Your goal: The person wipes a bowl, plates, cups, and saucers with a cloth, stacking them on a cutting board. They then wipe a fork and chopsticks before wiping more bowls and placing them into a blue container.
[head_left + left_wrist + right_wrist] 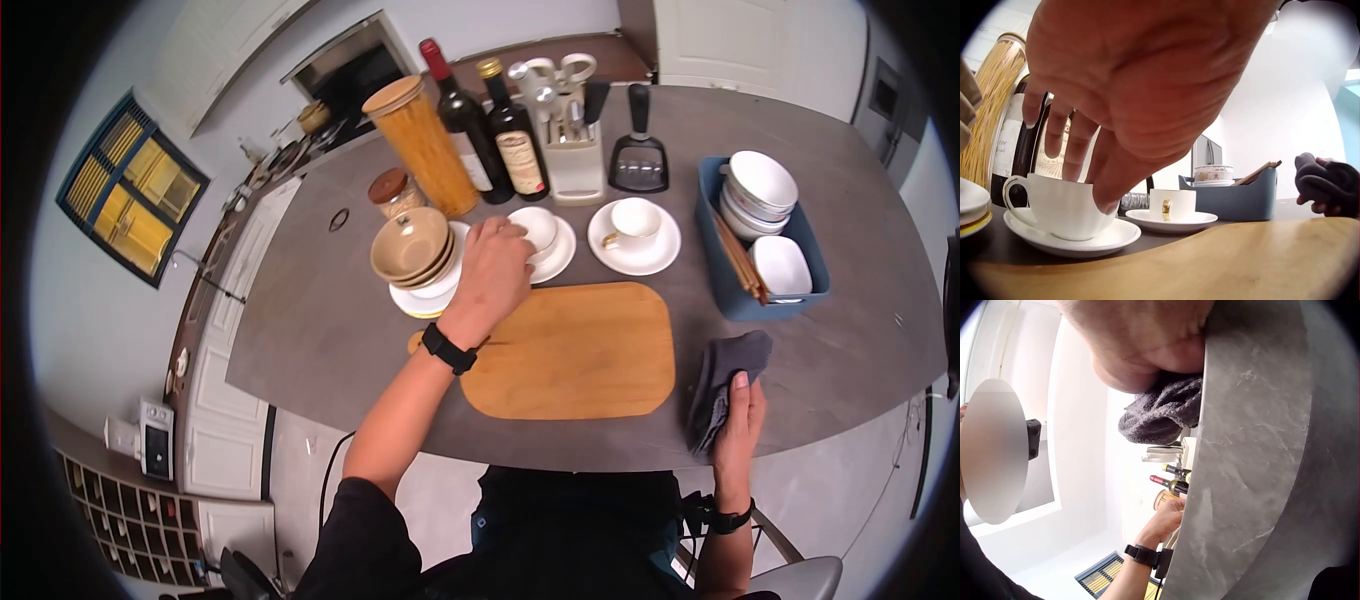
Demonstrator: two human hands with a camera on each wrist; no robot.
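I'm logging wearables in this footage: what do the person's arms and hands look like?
The left hand and right hand are gloveless. A black strap circles the left wrist; a black band circles the right, with a boxy dark module. The left arm's sleeve is black and short.

The person's left arm (397, 425) reaches forward and inward, with the left hand (490, 272) palm down, its fingers (1055, 130) slightly spread and pointing downward, the thumb opposite them in a pinch. The right forearm (726, 557) extends forward on the other side, the right hand (741, 428) gripping, thumb uppermost and pointing away from the body.
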